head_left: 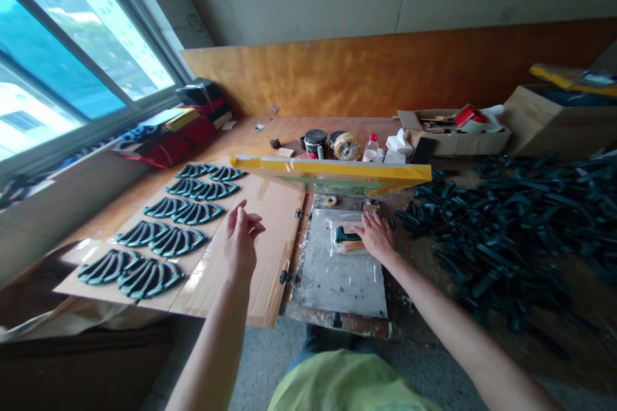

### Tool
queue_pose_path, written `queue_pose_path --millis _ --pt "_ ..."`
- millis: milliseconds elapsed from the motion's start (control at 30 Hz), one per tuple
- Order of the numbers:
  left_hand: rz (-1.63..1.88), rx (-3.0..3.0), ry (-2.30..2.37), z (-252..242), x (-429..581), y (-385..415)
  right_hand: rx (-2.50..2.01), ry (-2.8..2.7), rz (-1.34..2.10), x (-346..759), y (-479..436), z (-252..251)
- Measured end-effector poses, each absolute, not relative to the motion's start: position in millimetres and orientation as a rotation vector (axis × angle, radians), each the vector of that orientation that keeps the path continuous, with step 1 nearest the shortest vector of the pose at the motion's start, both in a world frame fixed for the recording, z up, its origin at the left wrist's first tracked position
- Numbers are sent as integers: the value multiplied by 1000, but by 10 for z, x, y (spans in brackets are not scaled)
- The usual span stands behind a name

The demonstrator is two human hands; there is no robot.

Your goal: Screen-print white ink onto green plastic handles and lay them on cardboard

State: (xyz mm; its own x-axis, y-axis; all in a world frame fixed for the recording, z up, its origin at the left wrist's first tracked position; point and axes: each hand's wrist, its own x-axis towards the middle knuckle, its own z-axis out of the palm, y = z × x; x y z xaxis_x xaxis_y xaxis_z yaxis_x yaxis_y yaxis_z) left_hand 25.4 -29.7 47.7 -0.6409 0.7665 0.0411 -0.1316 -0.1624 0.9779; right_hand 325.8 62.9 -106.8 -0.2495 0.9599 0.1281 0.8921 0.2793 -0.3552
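Dark green, one small piece (pixel 343 235) lies on a clear-wrapped pad (pixel 351 246) on the grey plate (pixel 332 282), its right end at the thumb of the right hand (pixel 377 235). That hand's fingers are spread over the pad's right side; whether its grip has closed on the piece, I cannot tell from this angle. The left hand (pixel 242 235) hangs above the cardboard sheet (pixel 263 270), its grip loose and holding nothing.

A drag of the right thumb could turn the piece askew on the pad. The yellow-edged frame (pixel 337 168) leans over the far end of the plate; if it dropped, it could catch the right fingers. A low sweep of the left arm might scatter the fan-shaped pieces (pixel 179 241).

No brand or writing is legible; any label on the red-capped bottle (pixel 371 149) is too small to read.
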Motion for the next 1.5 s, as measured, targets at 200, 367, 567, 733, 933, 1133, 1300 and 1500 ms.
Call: queue_pose_path --millis 200,367,567,733,933,1133,1300,1500 --pt "1552 903 1220 979 436 217 -1789 -1891 443 4159 882 -677" --pt "1280 813 1317 454 205 -330 -1614 -1725 499 4088 911 -250" --pt "1042 699 1406 -448 209 -804 -1340 -2193 248 3139 1062 0" --pt "1054 739 1478 -899 251 -788 -1509 -2467 96 2743 1134 -89" --pt "1024 816 1475 -1098 189 -787 -1735 -2545 225 2797 1080 -142" --pt "988 820 1463 -1131 195 -787 -1858 -2400 128 2894 1026 -217" --pt "956 875 1490 -1164 187 -799 -1514 -2589 91 2841 724 -423" --pt "972 860 1524 -1097 225 -809 -961 -2859 179 3125 415 -335"
